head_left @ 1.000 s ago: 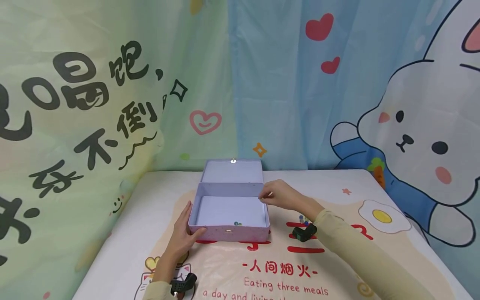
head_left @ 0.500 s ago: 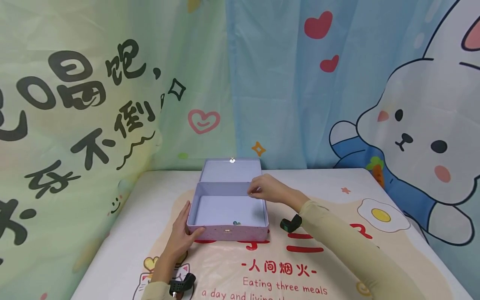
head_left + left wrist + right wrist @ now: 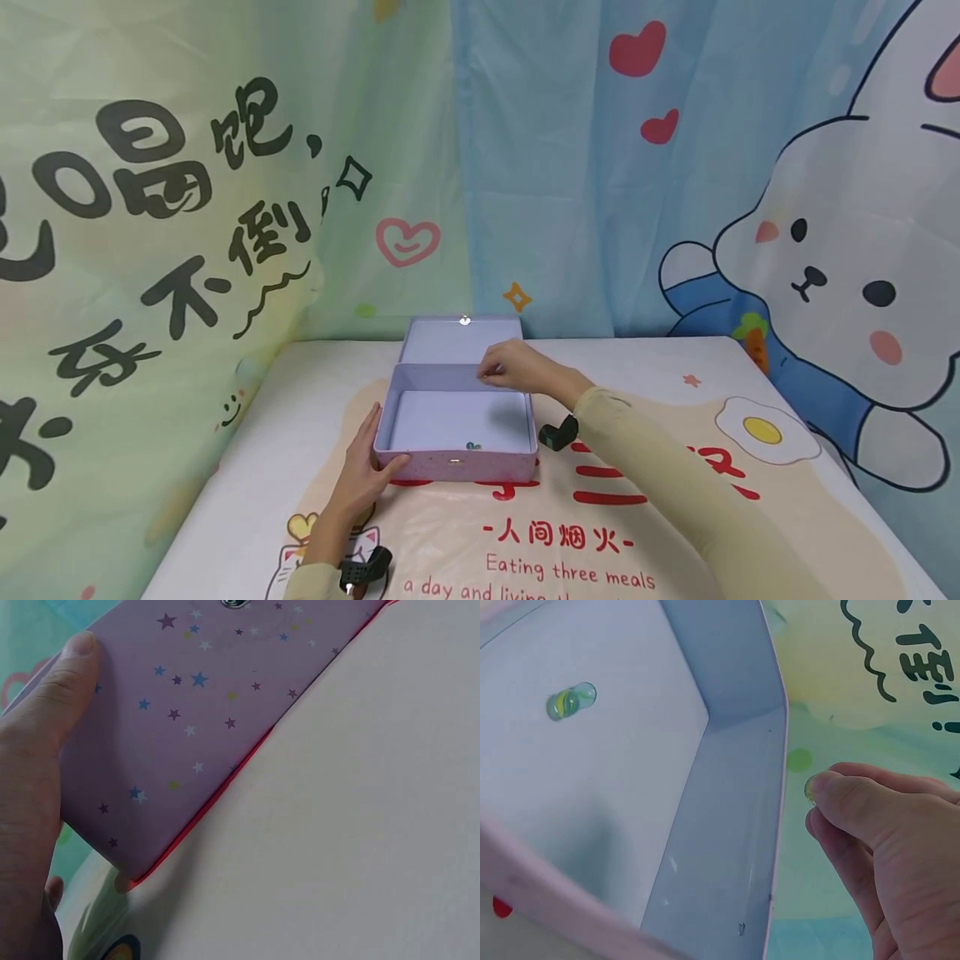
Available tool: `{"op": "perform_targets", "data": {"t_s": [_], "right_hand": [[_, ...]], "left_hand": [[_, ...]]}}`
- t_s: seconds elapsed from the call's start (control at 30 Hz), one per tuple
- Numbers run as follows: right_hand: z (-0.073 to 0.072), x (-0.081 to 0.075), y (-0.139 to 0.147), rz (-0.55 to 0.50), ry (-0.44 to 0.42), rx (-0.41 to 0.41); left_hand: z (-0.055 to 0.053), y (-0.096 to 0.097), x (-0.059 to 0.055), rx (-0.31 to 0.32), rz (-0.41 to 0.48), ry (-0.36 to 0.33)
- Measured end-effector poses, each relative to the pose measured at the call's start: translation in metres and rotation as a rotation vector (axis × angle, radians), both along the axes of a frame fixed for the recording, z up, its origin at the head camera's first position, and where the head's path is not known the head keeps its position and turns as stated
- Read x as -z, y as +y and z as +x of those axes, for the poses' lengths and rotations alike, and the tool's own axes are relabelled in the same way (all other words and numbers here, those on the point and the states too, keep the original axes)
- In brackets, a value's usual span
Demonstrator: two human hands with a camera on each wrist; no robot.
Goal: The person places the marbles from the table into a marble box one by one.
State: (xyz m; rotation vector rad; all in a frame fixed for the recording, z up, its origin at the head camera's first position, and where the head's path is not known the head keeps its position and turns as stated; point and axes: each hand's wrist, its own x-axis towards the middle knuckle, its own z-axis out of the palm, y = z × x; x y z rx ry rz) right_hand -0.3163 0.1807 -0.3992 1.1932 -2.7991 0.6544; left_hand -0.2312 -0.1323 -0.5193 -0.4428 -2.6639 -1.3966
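Note:
A lilac box (image 3: 450, 468) printed with small stars stands on the table, its lid (image 3: 442, 340) tipped back. My left hand (image 3: 360, 475) grips its front left corner, thumb (image 3: 64, 682) on the starry front wall and fingers along the left side. Above the back right part of the box is my right hand (image 3: 521, 367), pinching a clear glass marble (image 3: 809, 789) with a yellow-green tint between thumb and fingertips. Inside, close to the front wall, a few glass marbles (image 3: 571, 700) lie together on the pale floor.
A printed cloth (image 3: 570, 533) with red lettering covers the table. Behind it hangs a curtain (image 3: 540, 167) with a rabbit and hearts. A metal clasp (image 3: 465, 320) sits on the lid's far edge.
My right hand has moved left from the box's right rim to over its inside, with the marble. Marbles on the table at right are now hidden by my arm. The left hand keeps its grip.

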Motion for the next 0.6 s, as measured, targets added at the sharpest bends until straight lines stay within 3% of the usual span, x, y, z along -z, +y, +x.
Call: {"op": "perform_targets", "data": {"t_s": [0.47, 0.6], "right_hand": [[-0.016, 0.021, -0.017, -0.047, 0.023, -0.021], [-0.018, 0.027, -0.018, -0.047, -0.001, 0.01]], "left_hand": [[0.002, -0.001, 0.002, 0.004, 0.02, -0.003], [0.002, 0.0, 0.002, 0.014, 0.035, -0.011]]}}
